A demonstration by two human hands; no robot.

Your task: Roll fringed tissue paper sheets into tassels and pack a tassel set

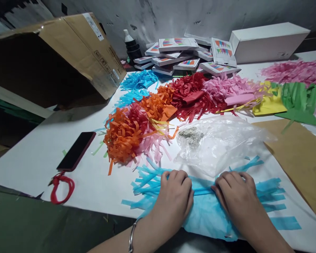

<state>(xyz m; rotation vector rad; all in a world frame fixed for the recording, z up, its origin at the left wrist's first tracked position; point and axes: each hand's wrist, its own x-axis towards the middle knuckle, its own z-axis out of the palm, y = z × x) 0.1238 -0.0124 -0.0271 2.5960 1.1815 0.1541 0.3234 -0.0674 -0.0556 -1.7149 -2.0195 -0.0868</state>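
A sheet of blue tissue paper [208, 214] with fringed strips at both sides lies along the table's front edge. Its near part hangs a little over that edge. My left hand [175, 193] is closed on the paper's folded upper band, fingers curled over it and thumb toward the middle. On the same band, further right, my right hand [235, 193] is closed too. Between my hands the band runs as a narrow roll or fold. Just beyond it lies a clear plastic bag [221, 140] with something greyish-green inside, hard to identify.
Fringed tissue bundles in orange [123, 137], red [189, 95], pink [231, 88], yellow [270, 100] and green [300, 102] line the table. A phone [76, 151] with a red strap lies left. Behind are a cardboard box [81, 52], flat printed boxes [177, 44] and a white box [265, 42].
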